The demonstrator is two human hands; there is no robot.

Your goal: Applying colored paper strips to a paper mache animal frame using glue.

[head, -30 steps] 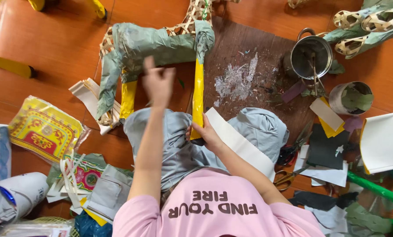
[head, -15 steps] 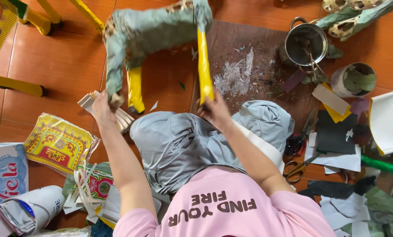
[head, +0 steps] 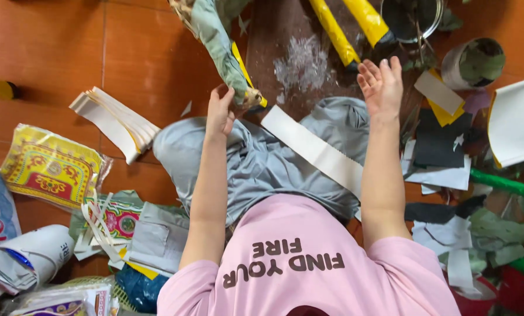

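A seated person's left hand [head: 220, 113] grips the lower end of a green paper-covered figure leg [head: 218, 47] above the lap, while the right hand [head: 381, 86] hovers open, fingers spread, just below two yellow legs [head: 350, 26]. A white paper strip [head: 314, 151] lies across grey trousers [head: 262, 161].

A stack of white paper strips [head: 117, 122] lies near a yellow patterned packet [head: 51, 168].

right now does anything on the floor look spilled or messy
Yes. A whitish smear is spread over the dark board, like spilled paste or scraps. Paper offcuts lie scattered in loose heaps beside the right hand. The left hand grips a green paper-covered leg.
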